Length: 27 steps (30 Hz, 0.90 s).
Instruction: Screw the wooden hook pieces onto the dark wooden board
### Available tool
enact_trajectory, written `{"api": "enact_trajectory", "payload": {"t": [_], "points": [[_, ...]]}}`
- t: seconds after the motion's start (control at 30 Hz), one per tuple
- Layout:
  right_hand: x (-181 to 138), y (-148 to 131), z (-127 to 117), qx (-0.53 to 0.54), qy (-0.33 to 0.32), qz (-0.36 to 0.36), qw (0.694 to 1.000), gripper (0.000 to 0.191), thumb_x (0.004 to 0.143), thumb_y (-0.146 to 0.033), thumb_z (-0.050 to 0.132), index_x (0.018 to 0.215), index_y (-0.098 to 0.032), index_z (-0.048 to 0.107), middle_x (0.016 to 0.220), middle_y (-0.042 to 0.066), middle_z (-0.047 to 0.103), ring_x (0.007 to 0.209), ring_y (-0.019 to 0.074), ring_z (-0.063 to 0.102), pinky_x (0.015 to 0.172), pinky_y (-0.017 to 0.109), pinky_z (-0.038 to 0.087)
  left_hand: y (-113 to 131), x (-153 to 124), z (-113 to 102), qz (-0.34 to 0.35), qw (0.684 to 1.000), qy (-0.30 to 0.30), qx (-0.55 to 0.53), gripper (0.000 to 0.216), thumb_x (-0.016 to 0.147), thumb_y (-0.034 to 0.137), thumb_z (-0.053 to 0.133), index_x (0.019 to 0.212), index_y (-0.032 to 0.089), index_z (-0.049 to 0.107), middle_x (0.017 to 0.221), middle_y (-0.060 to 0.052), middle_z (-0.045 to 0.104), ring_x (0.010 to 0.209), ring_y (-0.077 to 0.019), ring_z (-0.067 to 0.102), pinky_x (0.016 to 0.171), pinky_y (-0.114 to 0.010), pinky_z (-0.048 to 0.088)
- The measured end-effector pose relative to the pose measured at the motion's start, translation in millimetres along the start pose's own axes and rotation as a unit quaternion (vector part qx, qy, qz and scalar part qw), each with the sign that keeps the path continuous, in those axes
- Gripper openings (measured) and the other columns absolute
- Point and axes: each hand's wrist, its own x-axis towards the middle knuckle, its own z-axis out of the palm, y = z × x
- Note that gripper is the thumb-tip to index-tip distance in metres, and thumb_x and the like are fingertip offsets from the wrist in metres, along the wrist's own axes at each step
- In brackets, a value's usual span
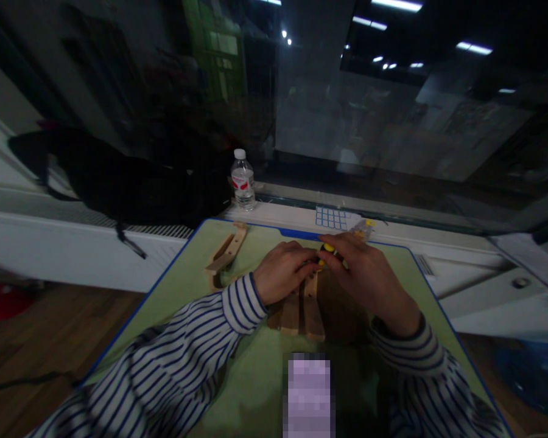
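Observation:
My left hand [281, 271] and my right hand [368, 274] meet over a wooden assembly [301, 310] of upright slats on a green mat [182, 286]. Both hands have their fingers curled together around a small yellow part [327, 247] at the top of the wood. The left hand rests on the slats; which hand holds the yellow piece I cannot tell. Both arms wear blue-and-white striped sleeves.
A separate wooden frame piece [226, 254] lies at the mat's far left. A water bottle [243, 180] stands on the white sill beyond, beside a dark bag [132, 182]. A small clear packet [362, 229] and a gridded sheet [331, 217] lie at the far edge.

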Motion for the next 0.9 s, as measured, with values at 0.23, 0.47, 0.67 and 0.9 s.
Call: {"api": "enact_trajectory", "payload": {"t": [0.23,0.47,0.67,0.9], "points": [[-0.4,1.4,1.0,-0.003,0.006,0.000,1.000,0.031,0.093,-0.033,0.044,0.114,-0.016,0.058,0.105,0.011,0.067,0.099,0.0234,0.063,0.084,0.040,0.052,1.0,-0.5,-0.7,-0.003,1.000,0.006,-0.013,0.016,0.088,0.025,0.055,0.098,0.019,0.065,0.086,-0.003,0.068,0.081,-0.0182,0.061,0.075,-0.030,0.044],[-1.3,0.3,0.4,0.010,0.005,0.012,1.000,0.034,0.092,-0.036,0.045,0.116,-0.015,0.058,0.107,0.011,0.067,0.097,0.0226,0.064,0.086,0.040,0.052,2.0,-0.7,0.2,-0.046,0.999,0.016,-0.011,0.019,0.083,0.035,0.062,0.092,0.020,0.067,0.087,-0.003,0.069,0.084,-0.0206,0.061,0.078,-0.034,0.044],[-2.0,0.2,-1.5,0.072,-0.010,-0.005,0.997,0.035,0.092,-0.026,0.044,0.124,-0.015,0.052,0.119,0.010,0.064,0.105,0.0206,0.061,0.089,0.039,0.051,2.7,-1.2,-1.4,-0.039,0.999,-0.002,-0.027,0.019,0.085,0.032,0.059,0.098,0.021,0.066,0.090,-0.003,0.070,0.087,-0.0203,0.061,0.080,-0.033,0.044],[-1.3,0.4,-1.0,0.082,-0.007,-0.006,0.997,0.033,0.092,-0.025,0.042,0.120,-0.017,0.056,0.115,0.010,0.066,0.104,0.0208,0.062,0.088,0.040,0.051,4.0,-1.2,-2.2,-0.055,0.998,0.003,-0.009,0.021,0.084,0.036,0.060,0.096,0.020,0.067,0.088,-0.004,0.069,0.085,-0.0217,0.061,0.080,-0.035,0.044]]}}
